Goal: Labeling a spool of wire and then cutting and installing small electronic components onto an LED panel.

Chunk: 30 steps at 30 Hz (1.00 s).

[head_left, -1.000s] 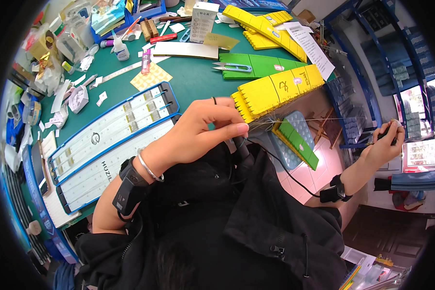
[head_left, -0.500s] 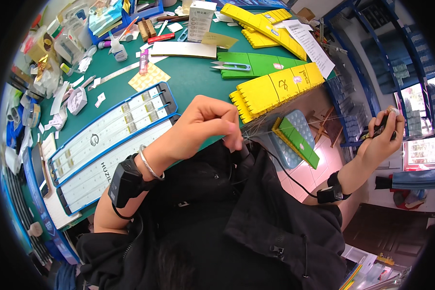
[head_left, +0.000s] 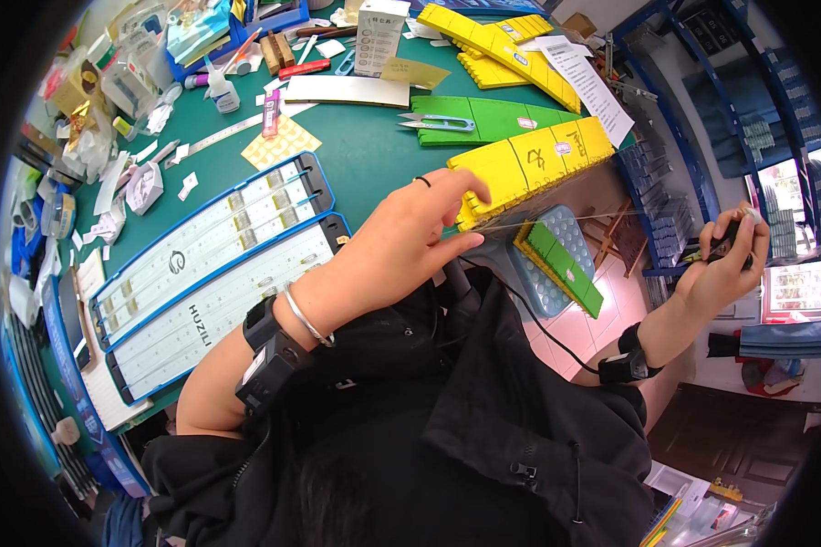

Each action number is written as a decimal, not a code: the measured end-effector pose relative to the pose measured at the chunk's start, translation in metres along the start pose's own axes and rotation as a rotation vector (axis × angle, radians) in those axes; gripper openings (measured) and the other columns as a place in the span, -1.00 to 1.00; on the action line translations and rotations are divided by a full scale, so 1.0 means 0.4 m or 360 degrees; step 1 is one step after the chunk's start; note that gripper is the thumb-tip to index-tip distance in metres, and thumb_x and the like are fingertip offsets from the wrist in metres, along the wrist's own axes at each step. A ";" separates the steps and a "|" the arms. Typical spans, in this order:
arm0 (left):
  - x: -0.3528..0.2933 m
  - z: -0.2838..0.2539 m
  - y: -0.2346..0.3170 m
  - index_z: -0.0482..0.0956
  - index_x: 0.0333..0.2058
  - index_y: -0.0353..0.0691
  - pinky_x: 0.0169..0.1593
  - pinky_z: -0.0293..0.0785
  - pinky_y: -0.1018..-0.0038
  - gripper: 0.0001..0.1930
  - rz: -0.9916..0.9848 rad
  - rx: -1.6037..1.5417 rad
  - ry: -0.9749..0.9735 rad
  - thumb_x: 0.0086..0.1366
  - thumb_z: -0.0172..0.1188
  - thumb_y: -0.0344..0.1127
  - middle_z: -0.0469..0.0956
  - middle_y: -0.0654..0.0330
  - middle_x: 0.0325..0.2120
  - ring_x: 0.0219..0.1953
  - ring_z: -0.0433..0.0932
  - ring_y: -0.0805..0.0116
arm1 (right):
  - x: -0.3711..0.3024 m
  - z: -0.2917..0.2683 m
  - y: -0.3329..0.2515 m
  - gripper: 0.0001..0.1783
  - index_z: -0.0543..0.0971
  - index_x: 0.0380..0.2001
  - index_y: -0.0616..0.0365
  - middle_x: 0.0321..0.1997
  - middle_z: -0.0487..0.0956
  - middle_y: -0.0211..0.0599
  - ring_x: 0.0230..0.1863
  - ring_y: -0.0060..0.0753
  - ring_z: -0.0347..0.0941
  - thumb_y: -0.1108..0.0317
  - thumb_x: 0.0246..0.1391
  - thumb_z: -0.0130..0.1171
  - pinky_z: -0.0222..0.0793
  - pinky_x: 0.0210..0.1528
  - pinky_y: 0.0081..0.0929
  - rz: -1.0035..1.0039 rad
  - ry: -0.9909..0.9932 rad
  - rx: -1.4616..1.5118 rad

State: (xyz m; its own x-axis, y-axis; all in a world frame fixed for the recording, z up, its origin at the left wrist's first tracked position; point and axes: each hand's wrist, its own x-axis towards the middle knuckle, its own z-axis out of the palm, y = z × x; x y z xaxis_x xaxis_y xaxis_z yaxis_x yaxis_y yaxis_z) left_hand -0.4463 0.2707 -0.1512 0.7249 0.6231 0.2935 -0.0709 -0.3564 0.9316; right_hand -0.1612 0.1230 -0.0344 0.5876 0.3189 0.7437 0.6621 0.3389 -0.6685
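Note:
My left hand point(head_left: 401, 242) is beside the near end of a yellow foam winding board point(head_left: 534, 159) with notched ends. Its thumb and forefinger are apart, and I see nothing between them. Out to the right, my right hand point(head_left: 722, 260) is closed round a small dark object point(head_left: 722, 244) whose kind I cannot make out. Thin clear line point(head_left: 602, 215) stretches from near the yellow board and left thumb toward the right hand. Behind the yellow board lies a green foam board point(head_left: 493, 123) with small blue-handled snips point(head_left: 442, 122) on it.
An open blue-edged case point(head_left: 210, 251) with clear-topped compartments lies left of my left hand. More yellow boards point(head_left: 502, 55), a paper sheet point(head_left: 593, 91) and a white box point(head_left: 380, 38) are farther back. A green-and-yellow board point(head_left: 561, 264) rests on a blue-grey stool point(head_left: 529, 287).
My left hand has moved right toward the yellow board, and its closed fingers have opened. The right hand, still closed round the dark object, has shifted only slightly.

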 end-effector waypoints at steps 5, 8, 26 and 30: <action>-0.002 -0.011 -0.021 0.69 -0.36 -0.20 -0.44 0.24 0.48 -0.92 0.0026 0.0224 -0.0192 0.26 0.35 -0.34 0.44 0.29 -0.43 -0.54 0.28 0.45 | 0.000 -0.011 0.003 -0.81 0.52 -0.18 0.35 -0.40 0.46 -0.29 -0.50 -0.64 0.24 0.41 0.37 0.02 0.01 -0.63 -0.70 0.0010 0.0038 -0.0046; -0.004 -0.021 -0.003 0.73 -0.30 -0.19 -0.40 0.30 0.49 -0.90 -0.0081 0.0130 -0.0184 0.30 0.33 -0.31 0.50 0.27 -0.41 -0.48 0.38 0.45 | -0.004 -0.014 0.006 -0.82 0.52 -0.18 0.35 -0.41 0.46 -0.30 -0.50 -0.64 0.23 0.42 0.37 0.02 0.01 -0.63 -0.70 0.0015 0.0052 -0.0068; -0.004 -0.008 -0.010 0.73 -0.28 -0.24 -0.18 0.47 0.38 -0.85 0.0243 0.0221 -0.0196 0.33 0.23 -0.32 0.64 0.13 -0.39 -0.28 0.59 0.17 | 0.023 -0.043 0.137 -0.89 0.53 -0.28 0.25 -0.42 0.46 -0.36 -0.50 -0.68 0.27 0.42 0.32 0.11 0.06 -0.62 -0.70 0.0207 0.0201 -0.0219; -0.003 -0.001 -0.025 0.68 -0.36 -0.23 -0.20 0.45 0.27 -0.81 0.0196 0.0151 -0.0148 0.31 0.21 -0.25 0.62 0.13 -0.41 -0.30 0.56 0.06 | 0.024 -0.035 0.157 -0.90 0.54 -0.28 0.23 -0.43 0.46 -0.41 -0.50 -0.73 0.27 0.43 0.32 0.12 0.04 -0.63 -0.76 0.0179 0.0201 -0.0229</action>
State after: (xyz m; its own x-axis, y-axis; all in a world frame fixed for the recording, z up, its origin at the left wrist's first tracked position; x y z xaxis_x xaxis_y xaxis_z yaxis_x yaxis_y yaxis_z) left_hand -0.4467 0.2739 -0.1608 0.7753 0.5051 0.3792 -0.1013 -0.4932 0.8640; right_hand -0.1077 0.1351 -0.0690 0.7089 0.2313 0.6663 0.6435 0.1747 -0.7452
